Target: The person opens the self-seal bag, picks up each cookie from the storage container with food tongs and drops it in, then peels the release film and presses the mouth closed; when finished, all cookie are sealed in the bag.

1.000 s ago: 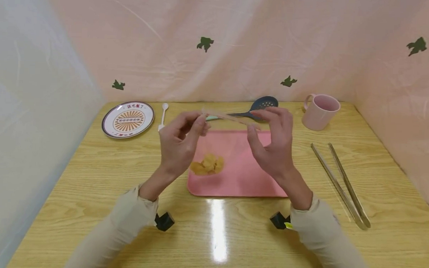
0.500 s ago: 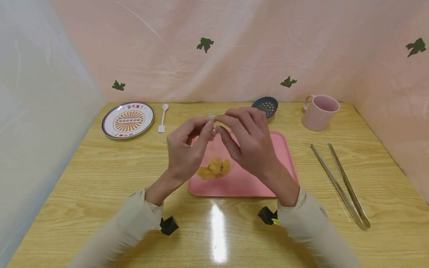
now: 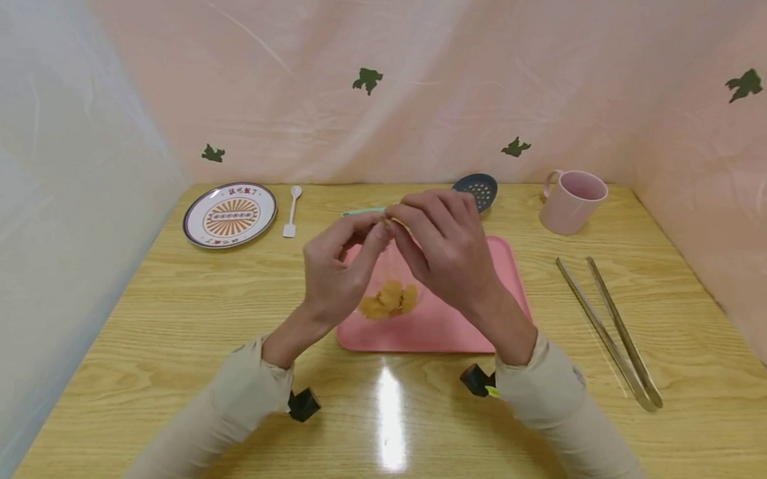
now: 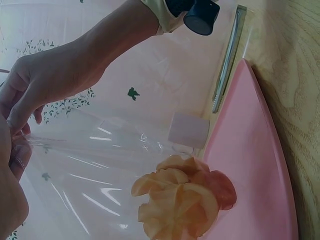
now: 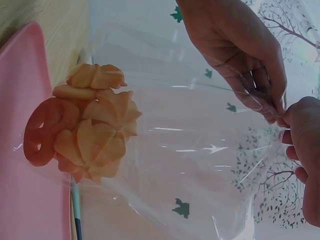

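A clear plastic bag (image 5: 190, 145) hangs from both hands over the pink tray (image 3: 443, 333). Several flower-shaped cookies (image 3: 390, 301) and a pretzel-shaped cookie (image 5: 50, 131) lie at its bottom. My left hand (image 3: 336, 273) pinches the bag's gathered top between thumb and fingers. Right against it, my right hand (image 3: 449, 249) pinches the same bunched edge with curled fingers. In the left wrist view the bag's plastic fans down from the pinched spot. What lies exactly between the fingertips is mostly hidden.
A patterned plate (image 3: 230, 216) and a small white spoon (image 3: 292, 212) lie back left. Behind the hands is a dark slotted spoon (image 3: 477, 191), its handle partly covered. A pink mug (image 3: 571, 202) stands back right, with metal tongs (image 3: 608, 332) nearer on the right.
My right hand has moved left to meet the left hand, bringing the spread bag mouth together into a bunch. The cookies in the bag have shifted slightly right.
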Available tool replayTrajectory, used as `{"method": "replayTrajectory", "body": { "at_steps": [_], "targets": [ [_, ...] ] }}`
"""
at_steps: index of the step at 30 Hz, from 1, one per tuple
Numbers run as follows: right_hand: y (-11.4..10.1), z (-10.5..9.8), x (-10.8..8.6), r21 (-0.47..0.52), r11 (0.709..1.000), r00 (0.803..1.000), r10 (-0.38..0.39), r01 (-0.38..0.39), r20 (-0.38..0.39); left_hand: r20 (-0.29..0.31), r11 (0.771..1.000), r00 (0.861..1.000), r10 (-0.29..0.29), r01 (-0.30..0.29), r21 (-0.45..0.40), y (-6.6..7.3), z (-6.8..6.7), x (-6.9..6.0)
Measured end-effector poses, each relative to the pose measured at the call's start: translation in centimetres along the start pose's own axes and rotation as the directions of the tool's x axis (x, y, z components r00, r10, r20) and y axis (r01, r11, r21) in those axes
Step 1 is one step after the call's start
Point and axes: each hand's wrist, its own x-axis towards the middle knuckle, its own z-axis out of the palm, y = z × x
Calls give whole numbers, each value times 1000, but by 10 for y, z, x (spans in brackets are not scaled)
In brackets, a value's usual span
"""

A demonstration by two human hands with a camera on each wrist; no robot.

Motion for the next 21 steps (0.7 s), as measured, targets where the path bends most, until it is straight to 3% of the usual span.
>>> {"method": "replayTrajectory", "body": {
  "at_steps": [11, 21],
  "targets": [
    [3, -3, 1, -39, 997, 997, -66, 68, 47, 23, 999, 999, 30, -31, 45, -3, 0, -2],
    [3, -2, 0, -47, 996, 997, -77, 78, 28, 21, 998, 1000, 23, -25, 65, -2, 0, -3]
  ]
}}
